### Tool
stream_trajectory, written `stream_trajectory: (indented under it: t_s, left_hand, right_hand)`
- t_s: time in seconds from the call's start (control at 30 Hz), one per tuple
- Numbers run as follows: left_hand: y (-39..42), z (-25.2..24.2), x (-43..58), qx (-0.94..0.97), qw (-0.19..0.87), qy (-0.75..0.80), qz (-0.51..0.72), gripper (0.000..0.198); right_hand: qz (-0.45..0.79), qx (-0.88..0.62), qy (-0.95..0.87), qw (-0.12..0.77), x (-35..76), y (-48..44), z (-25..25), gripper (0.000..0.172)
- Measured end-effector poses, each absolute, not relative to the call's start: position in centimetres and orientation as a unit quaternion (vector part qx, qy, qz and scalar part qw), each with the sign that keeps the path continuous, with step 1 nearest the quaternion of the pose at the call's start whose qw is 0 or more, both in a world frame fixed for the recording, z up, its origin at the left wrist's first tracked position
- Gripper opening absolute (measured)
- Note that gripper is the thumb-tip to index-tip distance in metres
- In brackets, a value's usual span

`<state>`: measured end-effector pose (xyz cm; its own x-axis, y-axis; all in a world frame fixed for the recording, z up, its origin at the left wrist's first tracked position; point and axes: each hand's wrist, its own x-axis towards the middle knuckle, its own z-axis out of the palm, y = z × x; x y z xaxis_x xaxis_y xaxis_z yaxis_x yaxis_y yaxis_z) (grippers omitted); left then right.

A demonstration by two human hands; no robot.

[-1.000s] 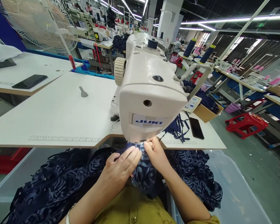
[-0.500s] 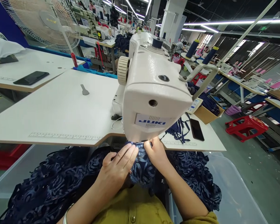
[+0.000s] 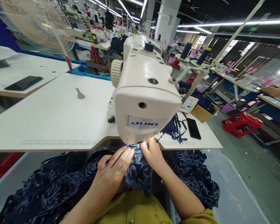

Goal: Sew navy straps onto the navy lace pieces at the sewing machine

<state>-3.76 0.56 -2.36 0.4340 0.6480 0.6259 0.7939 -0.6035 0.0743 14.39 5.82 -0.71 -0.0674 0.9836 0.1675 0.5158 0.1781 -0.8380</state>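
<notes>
1. My left hand (image 3: 113, 172) is at the lower centre, laid out flat with its fingers close together and thumb apart, pressing on the lace (image 3: 138, 174).
2. My right hand (image 3: 153, 155), just right of it, is narrowed, thumb against curled fingers, pinching the lace's upper edge.
3. The lace, dark blue and patterned, is at the lower centre between my hands; its top goes under the sewing machine (image 3: 147, 101), where the head hides the needle.
4. A light shines on the fabric below the machine's head, which fills the middle of the frame.
5. Right of the machine, navy straps (image 3: 175, 128) lie on the table (image 3: 51, 121) beside a phone (image 3: 193, 128), with a carton (image 3: 205, 113) of dark cloth behind.
6. A small grey metal piece (image 3: 80, 94) lies on the table, left of centre.
7. Dark lace heaps fill the lower left (image 3: 49, 186) and lower right (image 3: 196, 177), the latter by a translucent bin (image 3: 235, 186).
8. In the upper left stands a fan (image 3: 40, 28).
</notes>
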Motion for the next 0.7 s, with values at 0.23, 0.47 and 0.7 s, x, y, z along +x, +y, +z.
stream_trajectory:
  t_s: [0.23, 0.47, 0.7]
  left_hand:
    - [2.0, -3.2, -5.1, -0.868, 0.183, -0.364, -0.284, 0.058]
    - [2.0, -3.1, -4.6, -0.873, 0.190, -0.362, -0.266, 0.060]
    - [1.9, -2.2, -3.7, -0.862, 0.182, -0.385, -0.276, 0.052]
  right_hand:
    - [0.330, -0.545, -0.660, 0.398, 15.5, 6.4, -1.7, 0.013]
    - [0.167, -0.676, -0.634, 0.337, 23.4, 11.9, -2.3, 0.019]
    - [0.073, -0.765, -0.597, 0.231, 25.0, 17.7, -3.6, 0.016]
